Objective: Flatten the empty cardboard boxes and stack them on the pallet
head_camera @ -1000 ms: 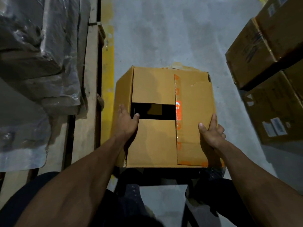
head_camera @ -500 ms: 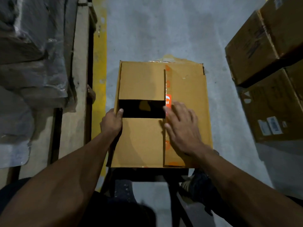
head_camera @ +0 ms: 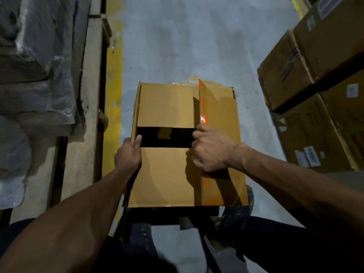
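A tan cardboard box stands on the concrete floor in front of me, its top flaps partly closed with a dark gap between two of them. Orange tape runs along the edge of the right-hand flap. My left hand grips the box's left wall, thumb hooked over the rim at the gap. My right hand has its fingers curled round the inner edge of the right-hand flap, which stands slightly raised. A wooden pallet lies to the left.
Plastic-wrapped goods sit on the pallet at the left. A yellow floor line runs beside it. Several stacked brown boxes stand at the right. My legs and shoes are under the box's near edge.
My right hand went from the box's right side onto the top, then curled round the right-hand flap's inner edge and began lifting it. My left hand stayed on the left wall.
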{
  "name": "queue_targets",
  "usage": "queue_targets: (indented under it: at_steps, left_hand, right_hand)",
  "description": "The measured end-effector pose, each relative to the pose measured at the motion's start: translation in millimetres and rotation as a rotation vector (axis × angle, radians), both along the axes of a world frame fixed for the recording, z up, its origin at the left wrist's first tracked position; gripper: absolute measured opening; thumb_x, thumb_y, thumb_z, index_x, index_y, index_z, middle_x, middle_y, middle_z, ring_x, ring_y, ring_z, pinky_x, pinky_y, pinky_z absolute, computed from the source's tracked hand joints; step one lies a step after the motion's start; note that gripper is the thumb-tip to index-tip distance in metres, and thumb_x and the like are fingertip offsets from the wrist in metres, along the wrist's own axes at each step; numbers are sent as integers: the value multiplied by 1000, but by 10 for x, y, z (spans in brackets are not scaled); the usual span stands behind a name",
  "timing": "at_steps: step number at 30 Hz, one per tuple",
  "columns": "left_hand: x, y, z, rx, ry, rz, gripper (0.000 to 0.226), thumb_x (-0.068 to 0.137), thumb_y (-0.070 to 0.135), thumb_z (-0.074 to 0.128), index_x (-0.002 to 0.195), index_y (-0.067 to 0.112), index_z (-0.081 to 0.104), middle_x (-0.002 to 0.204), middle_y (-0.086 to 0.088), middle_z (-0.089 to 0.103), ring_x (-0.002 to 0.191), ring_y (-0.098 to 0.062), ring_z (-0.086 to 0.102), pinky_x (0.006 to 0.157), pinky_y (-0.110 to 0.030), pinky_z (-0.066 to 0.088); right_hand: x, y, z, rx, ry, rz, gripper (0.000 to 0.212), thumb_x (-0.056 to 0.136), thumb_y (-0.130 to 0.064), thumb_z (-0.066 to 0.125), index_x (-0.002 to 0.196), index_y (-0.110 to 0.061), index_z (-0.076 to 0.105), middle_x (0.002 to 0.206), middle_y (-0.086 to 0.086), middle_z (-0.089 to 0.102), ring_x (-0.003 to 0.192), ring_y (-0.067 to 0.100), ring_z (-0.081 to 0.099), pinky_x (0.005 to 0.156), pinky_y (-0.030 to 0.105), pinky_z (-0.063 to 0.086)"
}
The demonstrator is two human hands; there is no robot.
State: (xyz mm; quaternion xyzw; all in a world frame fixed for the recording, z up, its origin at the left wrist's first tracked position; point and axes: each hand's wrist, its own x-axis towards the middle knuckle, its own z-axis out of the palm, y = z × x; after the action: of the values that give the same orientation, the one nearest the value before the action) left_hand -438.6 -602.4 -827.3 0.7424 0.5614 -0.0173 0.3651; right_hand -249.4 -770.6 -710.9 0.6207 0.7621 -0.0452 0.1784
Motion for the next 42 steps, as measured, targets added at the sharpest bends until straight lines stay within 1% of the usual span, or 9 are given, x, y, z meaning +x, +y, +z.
queue_targets:
  at_steps: [5, 14, 19, 23, 25, 31, 37, 40, 42]
  left_hand:
    - [27, 22, 88, -98, -28, 38, 64, 105, 52, 28, 140, 1, 42, 133, -25, 54, 122, -46, 50, 96, -48, 40]
    - [88, -1, 147, -199, -14, 98, 67, 106, 49, 31, 152, 1, 24, 148, -26, 42, 132, -46, 43, 107, -53, 38]
    - [110, -37, 123, -125, -15, 92, 66, 106, 50, 29, 146, -2, 32, 143, -28, 46, 129, -47, 45, 103, -52, 40]
    - [116, -49, 113, -92, -10, 78, 65, 106, 49, 28, 148, -1, 32, 146, -27, 44, 133, -46, 42, 103, -50, 37]
    - [120, -49, 102, -68, -6, 73, 64, 106, 48, 27, 148, -1, 33, 146, -26, 44, 132, -45, 43, 102, -49, 37]
    - [180, 34, 89, -19, -41, 41, 64, 106, 50, 27, 143, 0, 41, 142, -25, 49, 128, -44, 47, 100, -48, 40]
    - [330, 300, 202, 105, 8, 37, 63, 103, 57, 26, 142, 10, 41, 135, -19, 52, 121, -42, 52, 100, -55, 44]
    - [299, 142, 228, 315, -76, -183, 56, 106, 43, 33, 148, 5, 35, 148, -20, 40, 134, -38, 40, 111, -52, 35]
    - [294, 3, 280, 537, -93, -435, 52, 105, 36, 35, 143, 2, 44, 151, -21, 40, 140, -38, 34, 116, -51, 28]
  right_hand:
    - [184, -234, 582, -86, -82, -128, 46, 79, -50, 13, 61, -28, 49, 70, -5, 59, 74, 16, 47, 92, 38, 32]
    - [508, -968, 599, -171, -337, -671, 32, 100, -48, 42, 98, -24, 62, 106, 1, 63, 106, 20, 58, 103, 41, 39]
    - [607, -1135, 130, -108, -5, -1111, 39, 102, -46, 38, 119, -15, 55, 105, 7, 46, 95, 22, 49, 84, 41, 44]
    - [621, -1031, -235, -66, 401, -1555, 56, 102, -56, 33, 133, -11, 47, 133, 17, 45, 113, 35, 52, 96, 51, 46]
    - [610, -927, -384, -20, 592, -1673, 63, 100, -61, 37, 130, -7, 51, 128, 17, 53, 109, 35, 55, 94, 48, 48]
    - [565, -781, -730, 133, 819, -1885, 44, 105, -43, 44, 118, -3, 57, 108, 16, 61, 89, 31, 58, 79, 43, 51]
    - [580, -666, -797, 188, 901, -1930, 34, 104, -38, 47, 112, -5, 55, 102, 15, 61, 91, 34, 61, 85, 51, 55]
    - [604, -670, -786, 179, 1025, -1995, 31, 102, -33, 53, 114, -4, 55, 106, 16, 62, 92, 35, 62, 84, 51, 56]
    - [609, -707, -734, 170, 1110, -2047, 34, 100, -32, 58, 118, -4, 53, 113, 17, 60, 98, 39, 63, 82, 51, 56]
